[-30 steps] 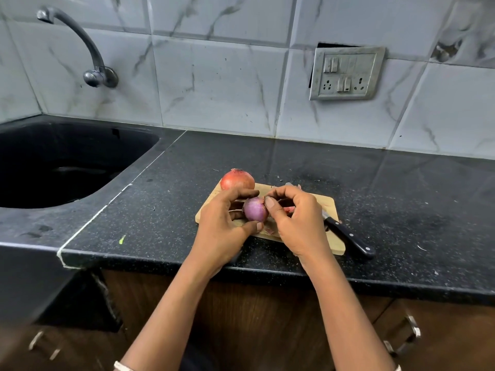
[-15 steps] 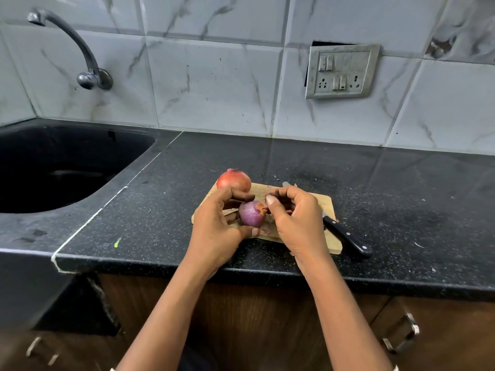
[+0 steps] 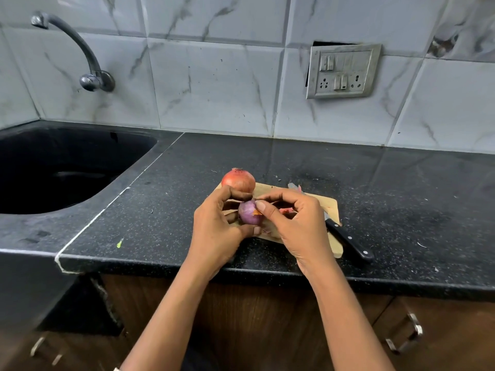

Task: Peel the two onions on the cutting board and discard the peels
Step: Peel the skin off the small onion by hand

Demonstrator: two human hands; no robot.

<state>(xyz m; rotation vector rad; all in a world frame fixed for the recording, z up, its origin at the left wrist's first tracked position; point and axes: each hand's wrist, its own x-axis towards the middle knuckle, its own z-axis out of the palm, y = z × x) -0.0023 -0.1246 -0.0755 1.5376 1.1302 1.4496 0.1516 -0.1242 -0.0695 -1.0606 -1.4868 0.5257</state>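
A small purple onion (image 3: 247, 213), mostly bare of skin, is held just above the wooden cutting board (image 3: 330, 203). My left hand (image 3: 217, 228) grips it from the left, thumb below and fingers over the top. My right hand (image 3: 296, 223) pinches a scrap of orange-brown peel (image 3: 256, 212) on the onion's right side between thumb and forefinger. A second onion (image 3: 238, 180), still in its orange skin, sits at the board's far left corner. Loose bits of peel (image 3: 288, 210) lie on the board under my right hand.
A black-handled knife (image 3: 348, 241) lies along the board's right side, handle toward the counter's front edge. The black sink (image 3: 61, 170) and tap (image 3: 88, 62) are at the left. A socket plate (image 3: 342, 70) is on the tiled wall. Black counter (image 3: 401, 199) extends right.
My right thumb and forefinger have shifted on the purple onion and now pinch a peel scrap at its right side. Both hands stay over the board.
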